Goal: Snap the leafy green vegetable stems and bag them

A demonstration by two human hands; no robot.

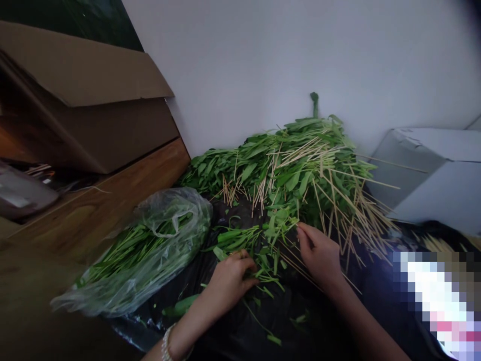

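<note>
My right hand [319,253] pinches with thumb and fingertips at the edge of a small sprig of leafy greens [280,224]; a thin pale stick stands just behind the fingertips. Lower and to the left, my left hand [233,275] has its fingers curled inward over loose green stems; what lies inside them, if anything, is hidden. Cut leaves and stems [272,278] are scattered between the two hands on black plastic sheeting [285,323]. Beyond them rises a large heap of leafy greens [259,155], with many thin wooden sticks [341,205] poking out of its front and right side.
A clear plastic bag [180,245] full of long greens lies at left. Behind it, an open cardboard box [112,130] stands on a wooden surface [150,175]. A white box [424,170] is at right against the pale wall [244,65]. A pixelated bright patch covers the lower right.
</note>
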